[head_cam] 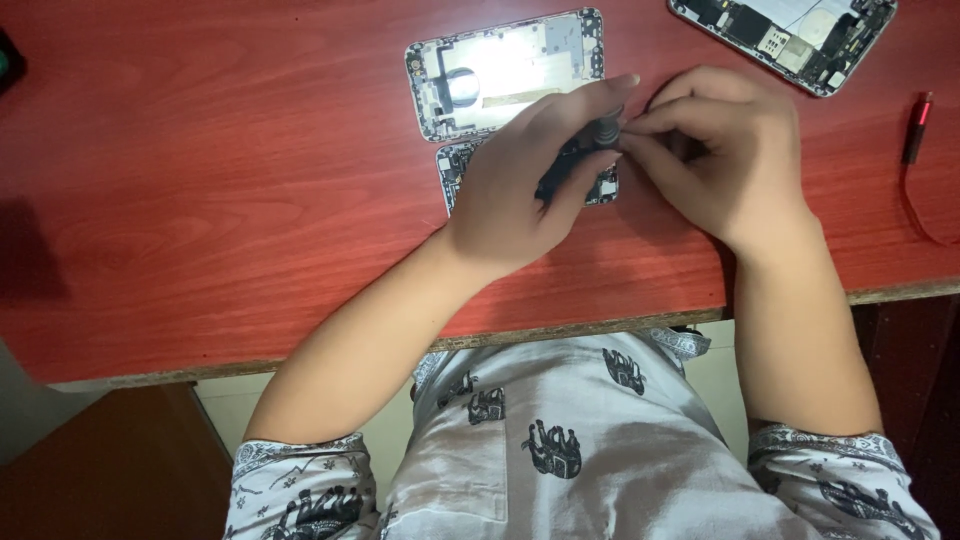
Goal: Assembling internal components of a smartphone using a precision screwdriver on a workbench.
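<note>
My left hand [525,175] is curled around a dark tool handle [570,165] with a ribbed end, held above an opened phone body [455,165] on the red wooden table [200,200]. My right hand [725,160] meets it from the right, its fingertips pinching the handle's upper end. Just beyond the hands lies a shiny metal phone plate [500,70]. Much of the opened phone body is hidden under my left hand.
Another opened phone [785,35] with exposed circuitry lies at the far right of the table. A red-tipped tool with a red cable [915,130] sits near the right edge. A dark object [8,60] shows at the left edge. The table's front edge runs just before my torso.
</note>
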